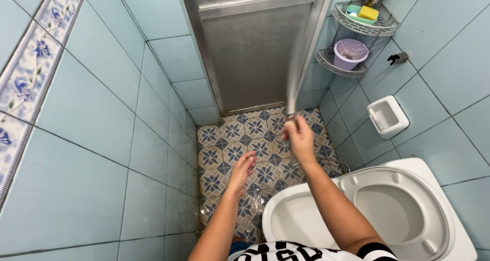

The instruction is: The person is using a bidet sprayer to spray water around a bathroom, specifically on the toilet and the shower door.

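Hands over toilet bowl (298,217), seat raised.
Right hand (300,136) fisted around blurred grey hose (295,72); left hand (243,169) open, empty, above patterned floor (224,138).

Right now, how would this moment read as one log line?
right hand: grips blurred hose | left hand: open, empty, over patterned floor | toilet: seat raised

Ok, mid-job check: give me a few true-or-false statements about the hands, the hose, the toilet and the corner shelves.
1. The right hand grips a blurred silvery flexible hose. True.
2. The left hand holds a brush. False: it is open and holds nothing.
3. The white toilet has its seat down. False: the seat is raised.
4. A lilac plastic cup sits on the lower wire corner shelf. True.
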